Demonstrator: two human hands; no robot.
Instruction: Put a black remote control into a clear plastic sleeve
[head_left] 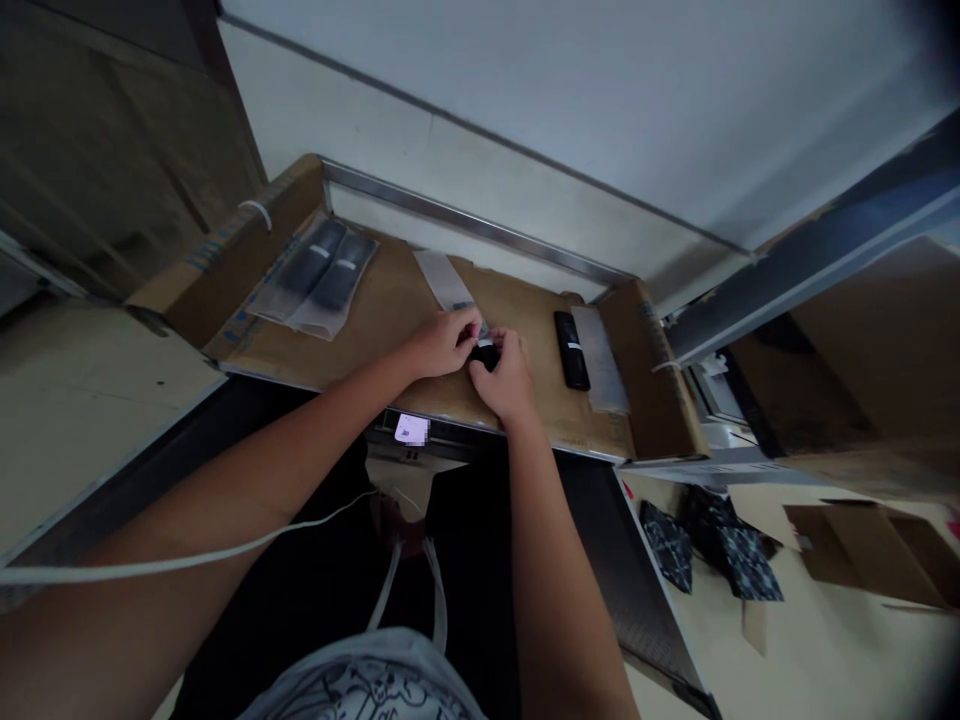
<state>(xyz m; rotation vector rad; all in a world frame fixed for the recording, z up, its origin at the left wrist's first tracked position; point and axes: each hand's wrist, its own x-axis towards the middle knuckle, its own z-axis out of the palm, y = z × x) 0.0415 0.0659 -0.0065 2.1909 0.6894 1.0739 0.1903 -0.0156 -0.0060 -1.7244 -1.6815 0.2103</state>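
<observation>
I'm working over the middle of the cardboard tray (397, 295), and by my judgement things are standing partway along. At the tray's left end, two dark banded items (319, 255) are lying side by side in cloudy plastic sleeves (322, 325), looking the furthest along. Toward the tray's right end, a black device (572, 350) is lying bare, already wearing a white band, with a flat plastic sleeve (601, 365) resting just beside it, so that one is looking unsleeved. The piece I'm handling is seeming unfinished too.

That piece, a small dark item (486, 356), is sitting at the tray's middle, toward its front edge, directly between my two hands. My right hand (508, 378) is closing around it, thumb on the near side and fingers on the far side. My left hand (450, 342) is meeting it from the left, fingertips drawn together beside a white band (484, 342); I can't tell whether they're pinching anything. A pale strip of plastic (444, 280) is running from the tray's back edge down to my fingers, and my hands are hiding whether the dark item is reaching into it.
</observation>
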